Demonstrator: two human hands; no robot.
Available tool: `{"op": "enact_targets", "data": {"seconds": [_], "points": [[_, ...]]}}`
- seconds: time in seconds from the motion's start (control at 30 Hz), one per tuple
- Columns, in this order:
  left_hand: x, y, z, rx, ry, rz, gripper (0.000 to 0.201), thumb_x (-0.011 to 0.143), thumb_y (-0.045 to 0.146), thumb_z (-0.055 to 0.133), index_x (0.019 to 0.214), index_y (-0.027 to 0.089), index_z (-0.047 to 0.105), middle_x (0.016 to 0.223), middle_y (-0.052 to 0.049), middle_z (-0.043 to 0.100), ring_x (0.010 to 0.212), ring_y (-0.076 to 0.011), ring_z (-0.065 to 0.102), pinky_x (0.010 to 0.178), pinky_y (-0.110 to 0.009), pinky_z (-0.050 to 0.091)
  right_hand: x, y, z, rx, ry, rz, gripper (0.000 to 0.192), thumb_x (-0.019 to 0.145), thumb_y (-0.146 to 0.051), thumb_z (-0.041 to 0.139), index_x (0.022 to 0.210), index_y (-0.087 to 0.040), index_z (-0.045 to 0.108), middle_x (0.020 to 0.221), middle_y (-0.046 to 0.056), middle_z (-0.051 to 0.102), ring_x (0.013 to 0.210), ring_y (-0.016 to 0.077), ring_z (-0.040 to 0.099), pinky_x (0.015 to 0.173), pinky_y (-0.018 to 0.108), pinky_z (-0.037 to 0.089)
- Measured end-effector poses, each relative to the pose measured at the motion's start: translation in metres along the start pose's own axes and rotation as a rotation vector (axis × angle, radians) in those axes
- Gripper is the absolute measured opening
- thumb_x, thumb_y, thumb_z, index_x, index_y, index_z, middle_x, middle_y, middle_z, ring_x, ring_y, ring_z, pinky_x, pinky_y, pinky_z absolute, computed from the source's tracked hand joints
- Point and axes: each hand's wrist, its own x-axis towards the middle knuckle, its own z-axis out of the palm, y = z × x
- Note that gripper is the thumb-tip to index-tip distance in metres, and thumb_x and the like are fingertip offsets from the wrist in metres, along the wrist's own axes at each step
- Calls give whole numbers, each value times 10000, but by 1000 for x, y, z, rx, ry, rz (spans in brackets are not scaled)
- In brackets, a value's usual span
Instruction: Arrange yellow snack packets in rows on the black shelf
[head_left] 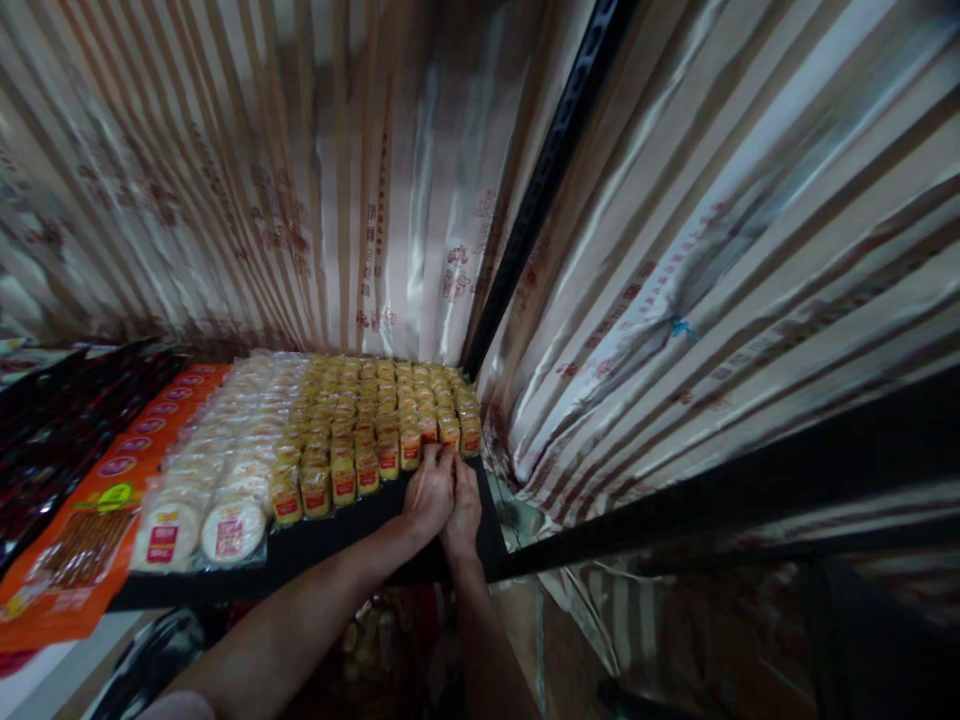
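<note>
Both hands meet at the front of several rows of small yellow snack packets (343,478) with red labels, near the shelf's right end. My left hand (429,495) has its fingers curled together, tips against the front packets. Close beside it, touching, my right hand (463,505) is bent inward with its fingers closed too. Whatever lies between the fingertips is hidden by the hands. Just beyond them stands one yellow packet (449,434), and another (470,436) is to the right of the fingers.
Left of the yellow packets are rows of round white wrapped crackers (234,530), an orange snack bag (82,560) and dark red packages (67,430). Striped plastic sheeting (405,200) hangs behind. A black metal post (540,190) rises at the corner of the black shelf (491,520).
</note>
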Motion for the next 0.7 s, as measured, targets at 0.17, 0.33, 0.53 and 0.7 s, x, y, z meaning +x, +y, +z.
{"op": "enact_targets", "data": {"seconds": [0.17, 0.33, 0.53, 0.7], "points": [[-8, 6, -9, -2, -24, 35, 397, 849, 117, 374, 1227, 169, 481, 1215, -93, 478, 1010, -152, 551, 893, -231, 452, 1, -2, -3, 24, 74, -39, 396, 804, -170, 377, 1162, -144, 545, 1057, 129, 598, 993, 201, 554, 896, 383, 452], [-36, 10, -21, -82, -5, 61, 393, 863, 114, 349, 1228, 166, 486, 1195, -79, 520, 1079, -131, 521, 968, -201, 397, -18, -15, -11, 35, 75, -55, 383, 791, -180, 382, 1132, -146, 554, 1066, 131, 602, 996, 207, 560, 888, 391, 461], [-95, -8, -21, -171, 13, 32, 416, 857, 112, 310, 1222, 175, 498, 1164, -75, 543, 1045, -127, 540, 956, -202, 409, -78, -32, -16, 49, 23, -21, 369, 822, -217, 375, 1135, -156, 561, 1053, 124, 620, 980, 209, 583, 847, 361, 484], [-161, -33, -19, -230, 50, 11, 404, 882, 163, 283, 1227, 182, 491, 1181, -92, 534, 1070, -150, 532, 972, -249, 408, -148, -40, -13, 22, -8, -23, 360, 851, -282, 360, 1118, -180, 579, 1093, 125, 626, 1023, 238, 573, 859, 406, 474]]}}
